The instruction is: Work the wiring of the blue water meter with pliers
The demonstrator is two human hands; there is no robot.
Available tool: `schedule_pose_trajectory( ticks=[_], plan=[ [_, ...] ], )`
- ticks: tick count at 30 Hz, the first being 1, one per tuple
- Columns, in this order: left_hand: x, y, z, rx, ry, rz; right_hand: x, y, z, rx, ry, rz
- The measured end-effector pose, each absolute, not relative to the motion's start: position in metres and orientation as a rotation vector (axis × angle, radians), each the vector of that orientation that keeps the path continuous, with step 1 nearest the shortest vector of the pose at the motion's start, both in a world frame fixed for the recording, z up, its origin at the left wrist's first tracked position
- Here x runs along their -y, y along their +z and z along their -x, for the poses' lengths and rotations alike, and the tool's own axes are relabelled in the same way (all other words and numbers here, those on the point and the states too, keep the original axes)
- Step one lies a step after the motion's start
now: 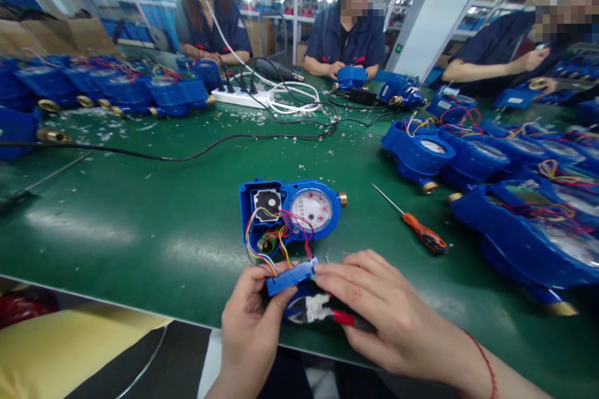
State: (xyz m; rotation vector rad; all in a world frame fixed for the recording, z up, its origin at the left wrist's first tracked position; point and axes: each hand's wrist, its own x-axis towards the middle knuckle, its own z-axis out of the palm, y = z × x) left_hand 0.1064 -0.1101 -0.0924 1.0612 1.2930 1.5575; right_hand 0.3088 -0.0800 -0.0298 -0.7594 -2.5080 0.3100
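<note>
My left hand point(255, 318) is closed on a slim blue rectangular piece point(292, 278), pinching it between thumb and fingers. At its right end, the fingertips of my right hand point(381, 308) press against it. Several coloured wires point(284, 246) run from this piece to a blue water meter point(292, 190), which lies with its wiring compartment uncovered and its round dial facing up. Diagonal pliers point(318, 308) with red and black handles are just below the blue piece. Their handles pass beneath my right hand; whether it grips them I cannot tell.
An orange-handled screwdriver point(423, 234) lies to the right. More blue meters point(533, 224) crowd the right side, others point(126, 90) the back left. A white power strip point(243, 95) with cables and a black cable point(210, 148) cross the green table point(116, 199). Three people sit opposite.
</note>
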Motion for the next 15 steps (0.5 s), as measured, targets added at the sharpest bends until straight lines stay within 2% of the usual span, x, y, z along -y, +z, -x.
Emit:
schedule_pose_trajectory(
  ticks=[10, 15],
  plan=[
    [0.114, -0.086, -0.109, -1.355, 1.586, -1.119, 0.093, -0.032, -0.309, 2.453, -0.243, 0.940],
    [0.115, -0.083, -0.109, -1.359, 1.623, -1.098, 0.091, -0.033, -0.306, 2.448, -0.362, 0.962]
  ],
)
